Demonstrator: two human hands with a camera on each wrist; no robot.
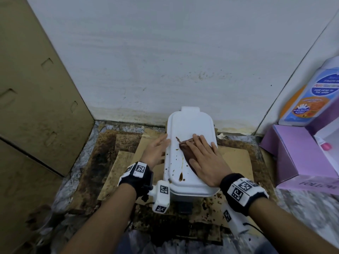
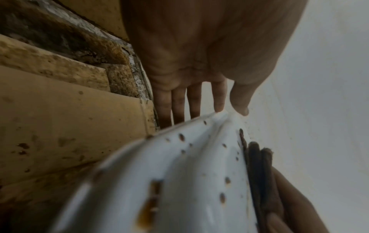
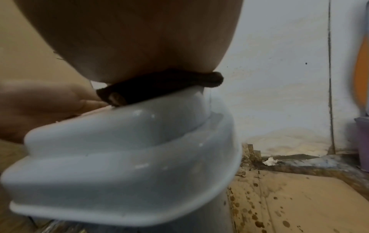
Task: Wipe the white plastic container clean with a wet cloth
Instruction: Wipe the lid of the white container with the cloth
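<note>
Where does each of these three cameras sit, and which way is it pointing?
Head: on the head, looking down at the white container, both forearms and hands.
Left wrist: along the left hand bracing the container's side.
Right wrist: under the right hand, pressing the brown cloth on the lid.
All three show container and cloth.

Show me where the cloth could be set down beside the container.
Bare tan cardboard lies between the white container and the purple box; only its near edge is spattered. Left is crowded: the left hand rests against the container, over stained cardboard scraps.
</note>
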